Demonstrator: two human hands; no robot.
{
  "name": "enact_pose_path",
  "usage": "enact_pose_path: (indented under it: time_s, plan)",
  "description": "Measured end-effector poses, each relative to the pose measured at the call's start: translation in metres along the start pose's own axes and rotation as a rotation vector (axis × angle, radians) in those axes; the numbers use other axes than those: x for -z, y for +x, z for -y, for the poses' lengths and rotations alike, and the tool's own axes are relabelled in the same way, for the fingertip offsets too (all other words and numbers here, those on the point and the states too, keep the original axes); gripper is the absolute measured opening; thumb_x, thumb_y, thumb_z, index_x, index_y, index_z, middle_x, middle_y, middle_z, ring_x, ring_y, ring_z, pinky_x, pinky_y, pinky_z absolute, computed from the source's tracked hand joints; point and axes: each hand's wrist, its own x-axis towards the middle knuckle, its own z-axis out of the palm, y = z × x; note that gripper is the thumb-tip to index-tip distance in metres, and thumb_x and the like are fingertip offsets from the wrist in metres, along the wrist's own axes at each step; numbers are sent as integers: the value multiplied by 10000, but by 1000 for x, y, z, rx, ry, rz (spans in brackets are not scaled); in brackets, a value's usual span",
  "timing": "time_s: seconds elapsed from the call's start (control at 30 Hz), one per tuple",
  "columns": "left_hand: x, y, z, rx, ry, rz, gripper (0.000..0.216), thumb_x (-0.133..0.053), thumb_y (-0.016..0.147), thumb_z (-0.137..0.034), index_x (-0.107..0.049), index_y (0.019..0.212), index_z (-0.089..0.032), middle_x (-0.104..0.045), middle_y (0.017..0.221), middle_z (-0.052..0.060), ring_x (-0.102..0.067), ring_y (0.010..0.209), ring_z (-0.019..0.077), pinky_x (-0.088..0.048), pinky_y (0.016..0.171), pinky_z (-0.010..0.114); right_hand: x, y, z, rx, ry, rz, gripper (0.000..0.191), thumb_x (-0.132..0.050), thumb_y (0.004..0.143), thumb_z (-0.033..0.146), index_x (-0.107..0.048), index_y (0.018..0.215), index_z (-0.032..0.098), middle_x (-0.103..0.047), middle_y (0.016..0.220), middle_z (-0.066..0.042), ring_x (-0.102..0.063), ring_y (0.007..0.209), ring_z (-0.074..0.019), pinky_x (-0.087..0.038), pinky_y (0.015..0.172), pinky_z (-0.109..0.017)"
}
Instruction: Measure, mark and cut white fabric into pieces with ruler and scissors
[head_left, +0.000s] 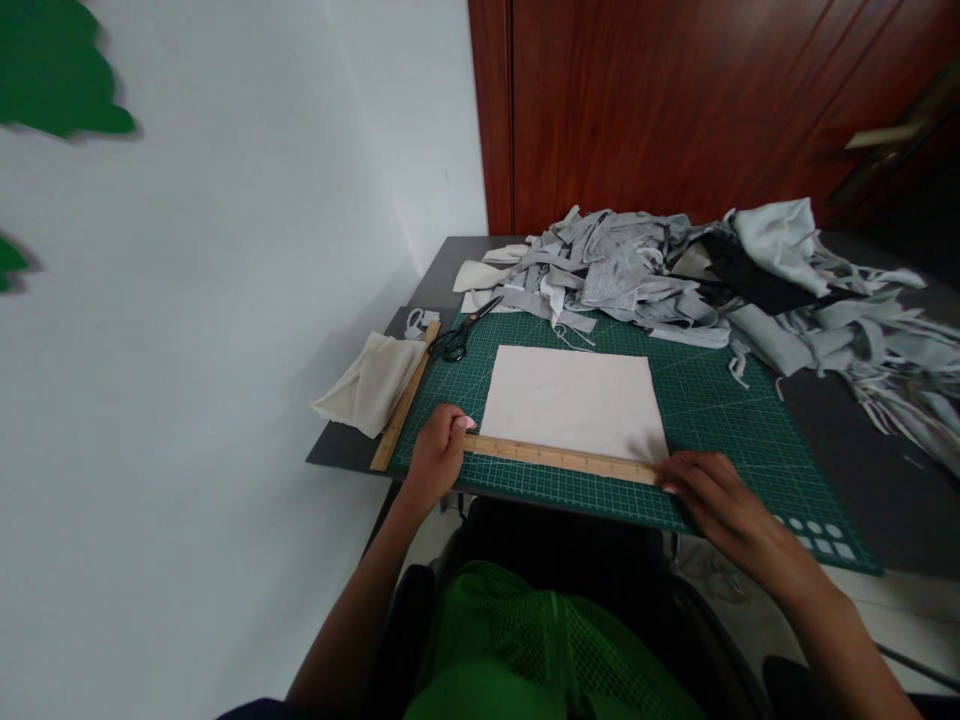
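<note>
Wooden ruler [562, 459] is held at both ends: left end gripped by left hand [439, 452] (small pink piece [470, 423] noted at its thumb), right end pinched by right hand [709, 485]. White cloth [570, 400] is laid between and beyond the hands, near edge overlapped by ruler. Black scissors [472, 319] are seen beyond left hand.
</note>
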Motion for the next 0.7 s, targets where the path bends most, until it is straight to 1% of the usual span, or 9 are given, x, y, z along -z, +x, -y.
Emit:
enact_pose_path:
  time_s: [0.07,0.13,0.23,0.27,0.33,0.4,0.53,0.7]
  plan:
    - [-1,-1,-1,-95,73,-18,186,-411,1042,-268,-580,979,-222,-722,969,42,-692,950,212,-549,874,382,0,0,1,-17,14,12,264,-502,1042,259,-604,1281,303,-616,1210,-90,-596,1139,-271,-545,969,-444]
    - [-2,-4,-3,-253,145,10,174,-426,1031,-218,-600,1020,-214,-730,1082,70,-675,1094,232,-549,960,424,1,0,2,-29,27,9,259,-506,1040,269,-610,1275,304,-619,1211,-90,-598,1148,-274,-542,977,-448]
    - [-4,-12,-9,-539,212,135,163,-470,1013,-147,-621,1017,-208,-708,1262,84,-570,1345,244,-488,1119,459,0,1,2,-50,11,-13,240,-526,1035,294,-624,1255,296,-630,1209,-93,-609,1145,-278,-534,992,-465]
    - [-5,-15,-11,-613,227,182,167,-480,1009,-129,-627,1007,-206,-703,1286,84,-543,1385,242,-471,1149,457,-1,1,2,-54,-3,-21,231,-535,1033,300,-632,1242,291,-634,1211,-96,-613,1143,-278,-530,997,-471]
    - [-7,-20,-13,-697,257,268,187,-483,1006,-103,-641,1011,-201,-696,1315,89,-530,1408,240,-465,1170,446,-3,2,0,-53,-27,-32,224,-546,1030,304,-643,1230,279,-642,1218,-102,-620,1143,-278,-523,1005,-482]
    - [-9,-22,-14,-704,269,340,207,-473,1010,-98,-652,1030,-198,-676,1361,96,-512,1430,248,-456,1184,455,-4,3,-2,-56,-36,-25,237,-544,1033,304,-642,1246,272,-653,1231,-106,-625,1154,-280,-518,1015,-490]
    - [-10,-17,-14,-597,166,412,227,-456,1023,-116,-656,1067,-214,-662,1391,72,-431,1494,241,-418,1219,496,-5,5,-3,-78,-31,-6,240,-543,1035,321,-654,1241,268,-684,1219,-103,-641,1156,-286,-523,1009,-498]
    - [-13,-7,-16,-481,71,467,195,-473,1028,-158,-650,1083,-215,-673,1381,76,-540,1409,217,-422,1214,485,-8,4,-5,-41,-37,-36,231,-549,1033,293,-676,1223,256,-680,1233,-113,-646,1135,-279,-533,998,-495]
